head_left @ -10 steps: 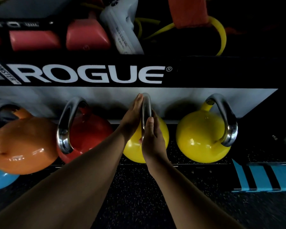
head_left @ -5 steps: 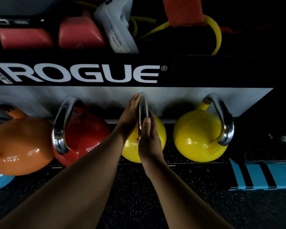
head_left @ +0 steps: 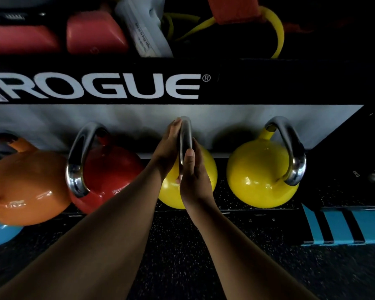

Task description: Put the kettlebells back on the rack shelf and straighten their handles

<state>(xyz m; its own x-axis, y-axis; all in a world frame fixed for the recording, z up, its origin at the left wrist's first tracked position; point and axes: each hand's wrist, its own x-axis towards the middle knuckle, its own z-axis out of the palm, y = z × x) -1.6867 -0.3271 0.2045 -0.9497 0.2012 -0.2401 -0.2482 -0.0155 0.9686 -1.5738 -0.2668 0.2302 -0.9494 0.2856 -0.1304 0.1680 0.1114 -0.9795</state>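
Shelf row tightly packed. The middle yellow kettlebell [head_left: 206, 169] has a bare strip of shelf [head_left: 222, 202] between it and the right yellow kettlebell [head_left: 260, 176] — a gap a hand could enter. On its left, the red kettlebell [head_left: 110, 176] stands near, and the left forearm crosses that gap. The red one touches the orange kettlebell [head_left: 24, 187] — no passage there. Overhead, the black beam [head_left: 268, 83] caps the handles closely. The speckled floor [head_left: 182, 256] in front lies open between the forearms.
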